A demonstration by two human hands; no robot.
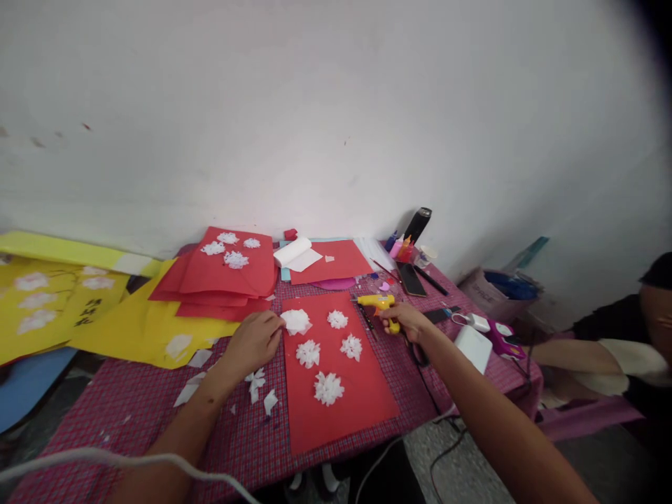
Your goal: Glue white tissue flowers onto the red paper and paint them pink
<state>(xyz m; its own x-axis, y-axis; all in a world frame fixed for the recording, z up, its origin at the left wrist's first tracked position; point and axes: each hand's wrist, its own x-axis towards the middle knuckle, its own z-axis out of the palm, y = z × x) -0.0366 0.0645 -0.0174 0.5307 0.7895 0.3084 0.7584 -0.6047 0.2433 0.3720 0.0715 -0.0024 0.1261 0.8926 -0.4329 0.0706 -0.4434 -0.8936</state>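
Observation:
My right hand (404,320) is wrapped round the handle of a yellow hot glue gun (374,301), whose nozzle points left over the top of a red paper sheet (346,392). With its fingertips drawn together, my left hand (258,341) pinches the left edge of a white tissue paper piece (297,321) at the sheet's upper left. Several crumpled white paper flowers (328,388) sit on the same sheet, lower down and to the right. Loose white paper scraps (255,385) lie on the checked cloth below my left hand.
Red sheets with white flowers (223,269) and yellow painted paper (152,322) lie left. A white paper roll (294,252), phone (411,278), glue bottles (404,248) and black can (418,224) stand or lie behind. A white power bank (473,348) is right; another person (619,350) sits beyond.

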